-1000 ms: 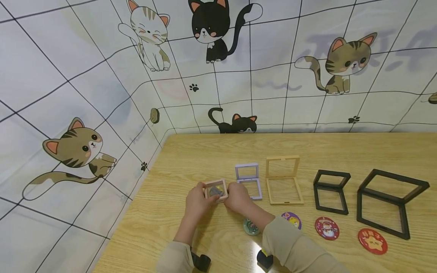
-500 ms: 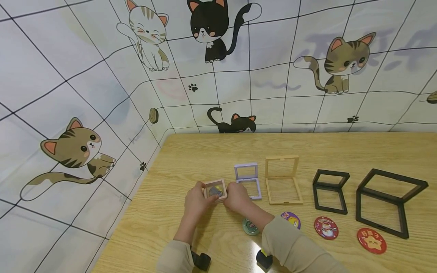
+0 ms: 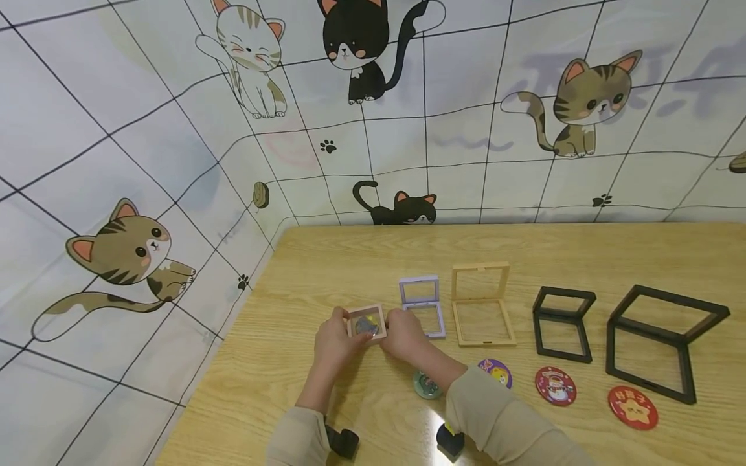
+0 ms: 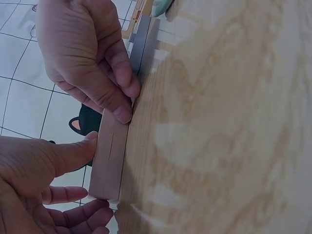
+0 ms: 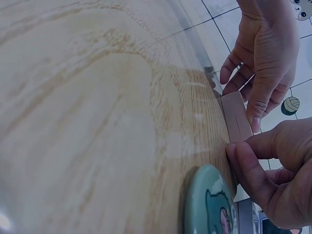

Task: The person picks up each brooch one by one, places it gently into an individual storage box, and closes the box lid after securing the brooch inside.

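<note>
A small pale pink display frame (image 3: 375, 309) rests on the table, closed or nearly so; I cannot tell which. A grey and yellow piece (image 3: 366, 325) shows inside it, too small to name. My left hand (image 3: 335, 342) grips the frame's left side, its thumb over the near edge. On the opposite side, my right hand (image 3: 406, 335) pinches the near right corner between thumb and curled fingers. Both hands meet the pink frame (image 4: 110, 156) in the left wrist view. Close to my right hand (image 5: 285, 170) lies a round green badge (image 5: 209, 202).
To the right stand a lilac frame (image 3: 421, 303), a yellow frame (image 3: 456, 323), a small black frame (image 3: 539, 336) and a larger black frame (image 3: 647, 333), all unfolded. Purple (image 3: 496, 373), red snowman (image 3: 555, 386) and red star (image 3: 632, 408) badges lie before them.
The head view shifts very slightly. Both hands keep their hold on the pink frame, with no clear movement.
</note>
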Demonstrator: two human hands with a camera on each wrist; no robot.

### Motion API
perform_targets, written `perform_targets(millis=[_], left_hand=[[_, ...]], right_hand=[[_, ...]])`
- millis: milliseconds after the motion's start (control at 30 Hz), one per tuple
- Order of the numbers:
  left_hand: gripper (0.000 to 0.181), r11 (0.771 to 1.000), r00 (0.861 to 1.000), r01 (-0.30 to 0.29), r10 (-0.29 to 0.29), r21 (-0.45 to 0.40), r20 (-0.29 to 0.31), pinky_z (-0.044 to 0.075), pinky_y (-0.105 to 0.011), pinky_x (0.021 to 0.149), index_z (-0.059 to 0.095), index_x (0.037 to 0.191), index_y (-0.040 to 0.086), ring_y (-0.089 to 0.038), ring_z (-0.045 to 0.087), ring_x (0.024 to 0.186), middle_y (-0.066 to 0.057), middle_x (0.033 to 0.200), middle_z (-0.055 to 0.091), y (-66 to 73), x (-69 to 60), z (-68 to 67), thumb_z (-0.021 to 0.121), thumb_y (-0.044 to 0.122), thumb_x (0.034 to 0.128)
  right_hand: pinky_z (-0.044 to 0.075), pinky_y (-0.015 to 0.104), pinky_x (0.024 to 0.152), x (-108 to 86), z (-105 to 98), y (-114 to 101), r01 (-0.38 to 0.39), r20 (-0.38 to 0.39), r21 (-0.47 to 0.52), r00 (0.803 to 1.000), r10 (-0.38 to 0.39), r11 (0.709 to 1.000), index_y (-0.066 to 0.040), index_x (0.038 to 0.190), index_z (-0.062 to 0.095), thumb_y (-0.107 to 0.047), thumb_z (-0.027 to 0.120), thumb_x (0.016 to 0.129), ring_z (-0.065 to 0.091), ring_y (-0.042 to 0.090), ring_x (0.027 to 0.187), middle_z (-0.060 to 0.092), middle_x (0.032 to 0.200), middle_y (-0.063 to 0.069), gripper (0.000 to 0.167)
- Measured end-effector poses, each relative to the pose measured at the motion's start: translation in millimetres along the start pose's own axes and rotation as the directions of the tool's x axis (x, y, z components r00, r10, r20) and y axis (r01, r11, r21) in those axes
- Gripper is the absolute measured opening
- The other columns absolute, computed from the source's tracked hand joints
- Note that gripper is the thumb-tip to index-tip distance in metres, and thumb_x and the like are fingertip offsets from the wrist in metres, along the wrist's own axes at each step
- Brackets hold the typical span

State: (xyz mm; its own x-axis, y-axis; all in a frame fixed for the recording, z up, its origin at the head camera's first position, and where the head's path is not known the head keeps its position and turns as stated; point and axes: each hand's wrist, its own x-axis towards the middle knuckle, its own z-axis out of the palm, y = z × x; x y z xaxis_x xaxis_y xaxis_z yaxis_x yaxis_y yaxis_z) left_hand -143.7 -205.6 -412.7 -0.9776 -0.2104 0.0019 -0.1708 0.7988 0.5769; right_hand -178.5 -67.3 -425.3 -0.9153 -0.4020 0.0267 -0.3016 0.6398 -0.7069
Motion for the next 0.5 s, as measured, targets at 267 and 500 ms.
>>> perform_targets(millis=[267, 500], left_hand=[[0.053, 1.000, 1.000, 0.010, -0.010, -0.026, 0.013, 0.040, -0.028, 0.054, 0.050, 0.108, -0.002, -0.019, 0.050, 0.065, -0.012, 0.079, 0.058, -0.5, 0.7, -0.4, 0.077, 0.023, 0.0698], [0.053, 1.000, 1.000, -0.004, 0.005, -0.031, 0.016, 0.039, -0.028, 0.054, 0.049, 0.108, -0.003, -0.019, 0.049, 0.065, -0.012, 0.078, 0.058, -0.7, 0.0, -0.6, 0.077, 0.023, 0.0704]], right_hand=[[0.030, 0.018, 0.038, 0.7, -0.7, -0.3, 0.021, -0.012, -0.011, 1.000, -0.021, 1.000, 0.002, 0.067, 0.063, 0.000, 0.069, 0.068, 0.040, 0.010, 0.042, 0.049, 0.048, -0.001, 0.006], [0.032, 0.019, 0.038, 1.7, -1.1, -0.7, 0.019, -0.009, -0.012, 1.000, -0.019, 1.000, 0.002, 0.068, 0.063, 0.000, 0.070, 0.068, 0.041, 0.010, 0.043, 0.049, 0.049, 0.000, 0.007]])
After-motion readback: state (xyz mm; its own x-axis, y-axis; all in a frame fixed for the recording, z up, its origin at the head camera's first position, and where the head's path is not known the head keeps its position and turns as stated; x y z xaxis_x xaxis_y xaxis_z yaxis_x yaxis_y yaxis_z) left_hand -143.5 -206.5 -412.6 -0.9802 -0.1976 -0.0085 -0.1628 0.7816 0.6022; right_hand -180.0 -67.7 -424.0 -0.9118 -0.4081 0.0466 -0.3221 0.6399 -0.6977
